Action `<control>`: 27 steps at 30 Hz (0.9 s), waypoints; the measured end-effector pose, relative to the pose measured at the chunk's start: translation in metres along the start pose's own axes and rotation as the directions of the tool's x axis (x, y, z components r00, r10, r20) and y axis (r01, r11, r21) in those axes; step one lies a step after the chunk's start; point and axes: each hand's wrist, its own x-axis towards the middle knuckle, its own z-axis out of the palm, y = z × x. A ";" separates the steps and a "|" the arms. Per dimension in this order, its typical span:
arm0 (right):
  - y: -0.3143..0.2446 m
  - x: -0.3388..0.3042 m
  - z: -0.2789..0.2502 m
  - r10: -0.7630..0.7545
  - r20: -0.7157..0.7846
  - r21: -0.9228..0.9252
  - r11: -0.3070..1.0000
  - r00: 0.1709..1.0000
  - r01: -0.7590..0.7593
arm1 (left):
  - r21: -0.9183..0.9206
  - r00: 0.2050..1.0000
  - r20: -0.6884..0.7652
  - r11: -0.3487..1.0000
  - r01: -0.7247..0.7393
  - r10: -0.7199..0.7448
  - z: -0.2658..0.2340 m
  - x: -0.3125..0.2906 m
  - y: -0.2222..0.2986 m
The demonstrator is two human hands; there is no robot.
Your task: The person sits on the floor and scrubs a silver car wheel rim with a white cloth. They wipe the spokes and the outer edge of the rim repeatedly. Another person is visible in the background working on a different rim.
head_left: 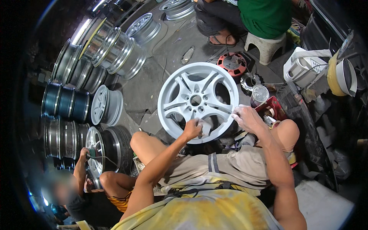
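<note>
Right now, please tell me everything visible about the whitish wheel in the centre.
The alloy wheel looks metallic, matte and whitish, with five split spokes, a round centre hole and five bolt holes. It sits near the picture's centre, face toward the viewer, support mostly hidden. The right hand appears to touch its right rim; the left hand holds a pale piece over its lower part, contact unclear.

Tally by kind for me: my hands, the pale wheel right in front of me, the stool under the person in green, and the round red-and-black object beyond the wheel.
Hands: 2 (left hand, right hand)
Pale wheel: 1
Stool: 1
Round red-and-black object: 1
Total: 5
</note>
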 end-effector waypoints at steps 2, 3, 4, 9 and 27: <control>-0.002 -0.001 -0.002 0.015 0.007 -0.008 1.000 1.000 -0.015 | 0.059 0.999 -0.047 0.998 0.030 -0.027 0.004 -0.013 0.001; -0.003 0.000 -0.002 0.018 0.010 -0.009 1.000 1.000 -0.018 | 0.091 0.996 -0.075 0.995 0.048 -0.041 0.005 -0.019 0.001; -0.002 0.000 0.000 -0.002 -0.009 -0.022 1.000 1.000 0.002 | 0.149 0.992 -0.104 0.985 0.087 -0.072 0.011 -0.018 0.000; 0.003 0.002 0.006 -0.058 -0.033 -0.030 0.998 0.998 0.057 | 0.459 0.976 -0.214 0.880 0.125 -0.027 0.017 -0.008 -0.018; 0.009 0.010 0.015 -0.027 0.024 -0.068 0.997 0.999 0.029 | 0.535 0.971 0.081 0.812 -0.234 0.227 -0.008 0.047 0.005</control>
